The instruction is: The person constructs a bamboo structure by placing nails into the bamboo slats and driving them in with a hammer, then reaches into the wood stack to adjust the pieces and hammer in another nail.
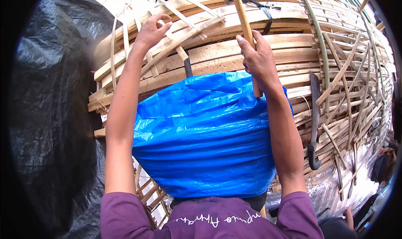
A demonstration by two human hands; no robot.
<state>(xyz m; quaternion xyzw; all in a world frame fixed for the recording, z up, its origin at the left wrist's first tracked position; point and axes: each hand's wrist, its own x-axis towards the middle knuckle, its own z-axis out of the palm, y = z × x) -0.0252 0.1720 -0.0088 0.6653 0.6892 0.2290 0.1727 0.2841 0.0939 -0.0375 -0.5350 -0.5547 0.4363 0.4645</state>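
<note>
My right hand (260,59) is wrapped round the wooden handle of a hammer (244,17). Its metal head points up and away from me, above stacked wooden boards (289,42). Over to the left, my left hand (153,31) is raised near thin bamboo strips (180,44) that lie slanted across the boards. Its fingers are loosely bent, thumb and forefinger apart, and I see nothing between them. A blue plastic sheet (205,134) covers my lap, and the hammer's butt end overlaps its upper right part in view.
A machete-like blade with a dark curved handle (314,121) lies on the bamboo slats (347,88) at right. Black plastic sheeting (58,113) hangs at left. Dark cord (267,15) is tied by the hammer head. Part of another person (349,218) shows at lower right.
</note>
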